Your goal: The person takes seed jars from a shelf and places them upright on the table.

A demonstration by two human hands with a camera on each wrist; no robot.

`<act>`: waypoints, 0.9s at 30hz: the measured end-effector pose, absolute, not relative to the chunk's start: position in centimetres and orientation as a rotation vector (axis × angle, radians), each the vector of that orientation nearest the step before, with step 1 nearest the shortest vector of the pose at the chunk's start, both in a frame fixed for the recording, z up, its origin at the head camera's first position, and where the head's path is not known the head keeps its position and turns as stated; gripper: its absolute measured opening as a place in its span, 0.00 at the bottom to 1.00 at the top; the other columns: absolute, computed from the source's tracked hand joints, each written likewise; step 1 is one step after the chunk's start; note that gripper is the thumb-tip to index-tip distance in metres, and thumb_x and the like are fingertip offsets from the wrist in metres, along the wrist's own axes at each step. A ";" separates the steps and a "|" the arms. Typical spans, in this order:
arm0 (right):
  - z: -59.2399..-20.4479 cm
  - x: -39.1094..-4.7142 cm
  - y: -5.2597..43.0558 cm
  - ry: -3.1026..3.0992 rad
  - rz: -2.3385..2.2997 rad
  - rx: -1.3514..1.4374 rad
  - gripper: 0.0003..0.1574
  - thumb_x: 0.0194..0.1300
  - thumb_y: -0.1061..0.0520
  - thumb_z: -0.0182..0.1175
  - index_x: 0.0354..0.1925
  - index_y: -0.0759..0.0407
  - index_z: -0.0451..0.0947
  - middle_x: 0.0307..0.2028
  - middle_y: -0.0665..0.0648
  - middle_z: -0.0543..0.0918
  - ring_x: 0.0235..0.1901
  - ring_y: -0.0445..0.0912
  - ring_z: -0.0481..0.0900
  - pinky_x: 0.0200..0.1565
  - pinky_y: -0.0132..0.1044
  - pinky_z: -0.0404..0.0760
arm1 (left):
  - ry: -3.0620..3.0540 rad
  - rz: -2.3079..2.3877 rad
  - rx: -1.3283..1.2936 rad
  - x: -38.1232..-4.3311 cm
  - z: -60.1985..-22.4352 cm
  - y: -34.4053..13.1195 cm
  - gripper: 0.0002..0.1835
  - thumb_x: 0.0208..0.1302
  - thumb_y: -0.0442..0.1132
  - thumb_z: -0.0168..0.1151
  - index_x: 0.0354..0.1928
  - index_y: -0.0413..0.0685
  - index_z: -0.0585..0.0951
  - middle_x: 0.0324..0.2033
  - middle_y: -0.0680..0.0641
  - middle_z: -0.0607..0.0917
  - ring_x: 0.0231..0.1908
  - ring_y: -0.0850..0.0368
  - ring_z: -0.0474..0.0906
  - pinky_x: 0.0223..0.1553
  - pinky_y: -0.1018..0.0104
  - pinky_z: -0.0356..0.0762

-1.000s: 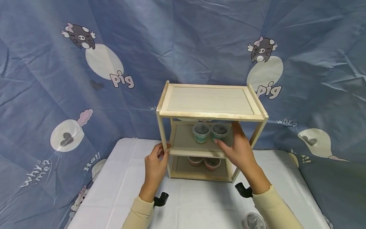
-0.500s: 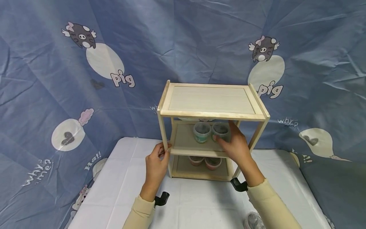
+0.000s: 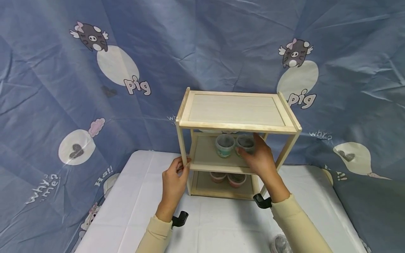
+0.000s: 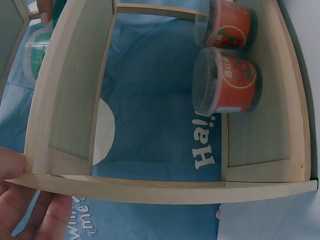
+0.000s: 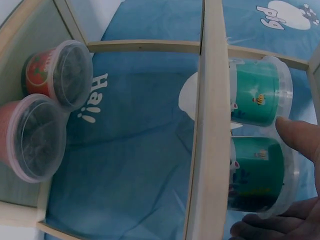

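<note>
Two green tubs occupy the middle tier of the wooden rack (image 3: 237, 140), which stands on the white table (image 3: 221, 225). Our right hand (image 3: 257, 158) curls round the right-hand green tub (image 3: 245, 143), pushed slightly deeper than a second ago beside the left green tub (image 3: 224, 145). Our left hand (image 3: 174, 177) still pinches the rack's front left post. Two red tubs (image 4: 227, 80) sit below.
</note>
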State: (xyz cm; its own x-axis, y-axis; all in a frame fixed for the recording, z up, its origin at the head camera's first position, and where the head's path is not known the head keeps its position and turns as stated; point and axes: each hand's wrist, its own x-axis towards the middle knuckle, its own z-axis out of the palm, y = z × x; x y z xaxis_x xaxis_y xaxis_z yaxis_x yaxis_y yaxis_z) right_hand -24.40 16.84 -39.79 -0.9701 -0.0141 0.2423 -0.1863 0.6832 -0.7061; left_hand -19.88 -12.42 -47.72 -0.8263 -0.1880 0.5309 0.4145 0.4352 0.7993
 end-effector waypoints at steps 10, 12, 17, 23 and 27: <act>-40.1 -24.5 16.9 -2.691 1.164 0.149 0.57 0.72 0.42 0.67 0.79 0.72 0.52 0.71 0.78 0.66 0.70 0.72 0.66 0.65 0.68 0.71 | -2.127 -1.395 -0.198 -19.9 -47.8 -12.4 0.11 0.70 0.29 0.68 0.53 0.40 0.85 0.44 0.49 0.92 0.43 0.55 0.89 0.43 0.61 0.88; -40.1 -24.6 16.9 -2.687 1.165 0.144 0.56 0.72 0.42 0.67 0.79 0.72 0.53 0.70 0.79 0.67 0.69 0.72 0.68 0.64 0.68 0.72 | -2.128 -1.392 -0.199 -20.0 -47.8 -12.4 0.11 0.70 0.30 0.68 0.53 0.40 0.85 0.44 0.49 0.92 0.44 0.55 0.89 0.43 0.61 0.88; -40.1 -24.6 17.0 -2.673 1.178 0.120 0.54 0.72 0.42 0.67 0.79 0.70 0.56 0.69 0.78 0.69 0.68 0.72 0.69 0.64 0.68 0.73 | -2.131 -1.386 -0.203 -20.0 -47.8 -12.4 0.11 0.71 0.30 0.68 0.53 0.40 0.85 0.45 0.49 0.92 0.44 0.55 0.89 0.44 0.62 0.88; -40.2 -24.2 17.0 -2.623 1.242 0.091 0.54 0.70 0.40 0.69 0.78 0.68 0.59 0.69 0.76 0.71 0.68 0.70 0.70 0.63 0.67 0.74 | -2.129 -1.381 -0.208 -20.0 -47.8 -12.4 0.11 0.70 0.29 0.68 0.52 0.40 0.85 0.44 0.48 0.92 0.43 0.55 0.89 0.43 0.62 0.88; -40.0 -23.8 17.0 -2.562 1.248 0.114 0.52 0.68 0.41 0.71 0.77 0.65 0.62 0.67 0.74 0.74 0.66 0.69 0.73 0.61 0.67 0.75 | -2.125 -1.390 -0.211 -20.0 -47.8 -12.4 0.11 0.70 0.29 0.68 0.52 0.38 0.85 0.44 0.46 0.92 0.44 0.54 0.89 0.43 0.62 0.88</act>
State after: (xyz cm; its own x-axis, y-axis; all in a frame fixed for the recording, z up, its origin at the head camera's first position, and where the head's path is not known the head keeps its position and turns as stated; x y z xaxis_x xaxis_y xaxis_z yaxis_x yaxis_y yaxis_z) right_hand -23.83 17.00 -39.98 -0.9551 0.0549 0.2911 -0.1954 0.6219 -0.7583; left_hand -20.03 -12.41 -47.78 -0.8165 -0.1790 0.5489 0.4314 0.4428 0.7860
